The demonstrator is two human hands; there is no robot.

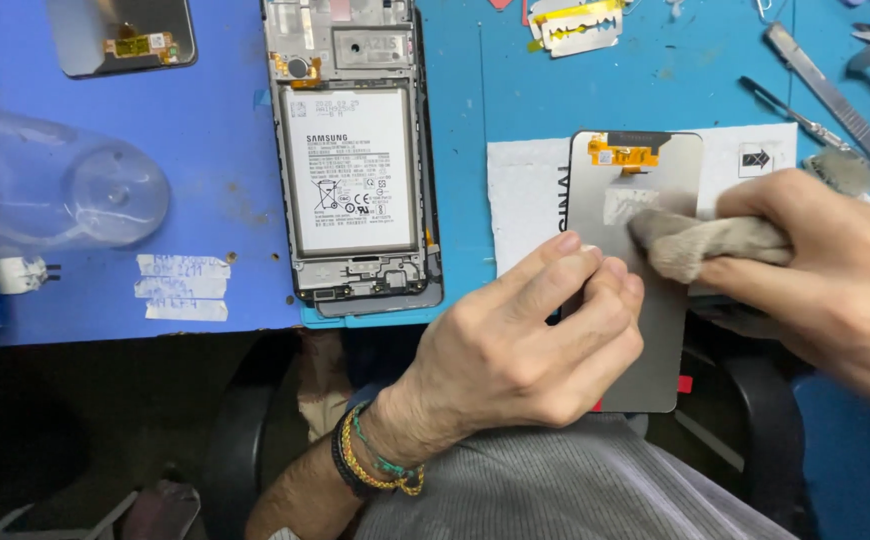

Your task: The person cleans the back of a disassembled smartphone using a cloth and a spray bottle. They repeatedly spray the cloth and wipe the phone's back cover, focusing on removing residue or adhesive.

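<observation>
- Screen panel [645, 300] lies face down, its grey back up, on the right of the blue bench [215, 200], resting partly on a white sheet [525, 190] with its lower end hanging past the bench's near edge over the person's lap.
- At far left a clear plastic bottle [55, 190] lies on its side; near it are a few strips of white tape [183, 287] stuck to the bench.
- Left of centre an opened phone body [353, 150] lies flat, its white battery showing; a second panel [125, 35] sits at the top left.
- The left hand [515, 350], bead bracelets at the wrist, presses its curled fingers [595, 275] against the panel's left edge, steadying it; they are closed on the edge, not around it.
- The right hand [835, 260] pinches a bunched beige cloth [705, 245] and holds it on the panel's back, just below the orange flex connector [623, 155].
- At the top right lie a razor blade [575, 25] and metal tools [835, 100].
- Judged from this, the step in hand is wiping the panel's back; the next stroke calls for light pressure, clear of the flex, with the overhanging end kept supported.
</observation>
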